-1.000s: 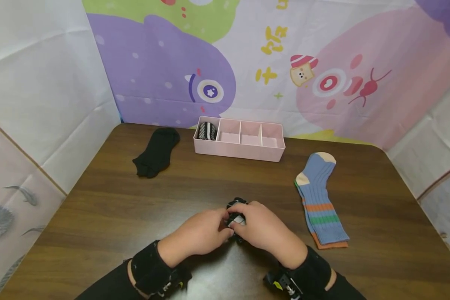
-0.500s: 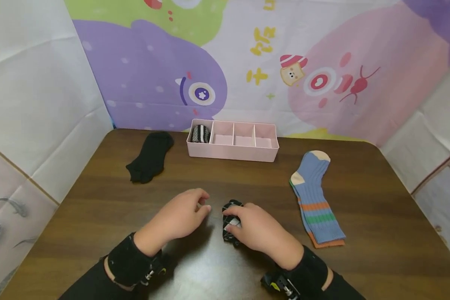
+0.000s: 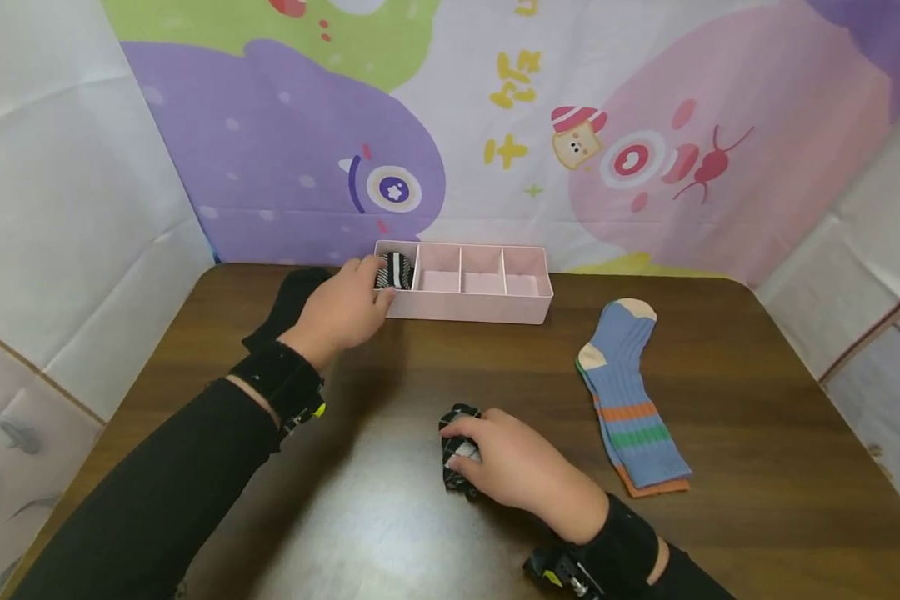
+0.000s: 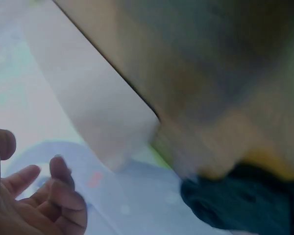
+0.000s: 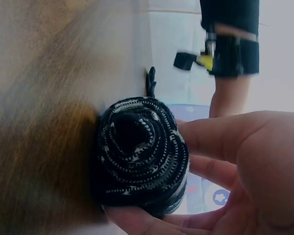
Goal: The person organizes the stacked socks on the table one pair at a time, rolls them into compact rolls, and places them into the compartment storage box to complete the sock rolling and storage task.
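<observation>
My right hand [image 3: 521, 462] grips a rolled-up black, grey and white argyle sock [image 3: 465, 448] on the table. In the right wrist view, thumb and fingers lie on either side of the roll [image 5: 137, 152], its spiral end facing the camera. At the left end of a pink divided box [image 3: 468, 307] is my left hand [image 3: 345, 304], fingertips right by the leftmost compartment. A black-and-white striped rolled sock [image 3: 397, 271] sits in that compartment. In the left wrist view the left hand's fingers [image 4: 63, 196] are loosely bent with nothing between them.
Black socks [image 3: 288, 304] lie at the back left, partly hidden behind the left hand. To the right lies a pair of blue socks [image 3: 630, 392] with orange and green stripes. A printed curtain [image 3: 285, 150] hangs behind the wooden table [image 3: 375, 500].
My left hand has let go of the argyle roll and moved forward and left to the box. The right hand keeps holding the roll in place. The head view has shifted slightly.
</observation>
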### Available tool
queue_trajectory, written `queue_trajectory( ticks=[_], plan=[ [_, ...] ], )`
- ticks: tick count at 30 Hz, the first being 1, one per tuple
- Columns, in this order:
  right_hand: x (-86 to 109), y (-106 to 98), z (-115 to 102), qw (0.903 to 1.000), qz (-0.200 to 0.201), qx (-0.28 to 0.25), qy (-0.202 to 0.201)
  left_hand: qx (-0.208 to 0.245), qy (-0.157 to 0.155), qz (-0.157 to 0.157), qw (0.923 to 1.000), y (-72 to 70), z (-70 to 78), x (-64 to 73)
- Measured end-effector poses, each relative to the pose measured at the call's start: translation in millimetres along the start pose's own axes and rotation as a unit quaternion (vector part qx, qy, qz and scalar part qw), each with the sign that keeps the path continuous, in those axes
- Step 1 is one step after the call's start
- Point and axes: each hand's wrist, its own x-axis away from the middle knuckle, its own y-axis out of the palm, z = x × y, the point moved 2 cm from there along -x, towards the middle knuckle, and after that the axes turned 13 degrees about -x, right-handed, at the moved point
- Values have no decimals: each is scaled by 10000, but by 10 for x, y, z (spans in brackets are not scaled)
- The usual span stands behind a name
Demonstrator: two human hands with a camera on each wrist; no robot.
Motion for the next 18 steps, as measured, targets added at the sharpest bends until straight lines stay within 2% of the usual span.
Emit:
queue_trajectory(
  ticks=[4, 7, 9, 11, 15, 18],
  plan=[
    [-17, 29, -16, 9999, -78, -56, 56, -330, -377, 56, 9987, 53, -201, -316],
    [-18, 48, -38, 9999, -130, -69, 30, -193, -685, -152, 9973, 112, -352, -481],
    [-5, 50, -39, 9999, -139, -77, 31, -21, -774, -298, 9966, 160, -402, -557],
    [13, 42, -23, 9999, -118, -57, 14, 181, -840, -366, 9956, 221, -397, -618],
    [45, 3, 19, 10000, -43, -37, -13, 449, -875, -421, 9943, 301, -295, -722],
    [45, -20, 35, 10000, -22, -56, -5, 529, -712, -481, 9949, 320, -267, -800]
  ],
)
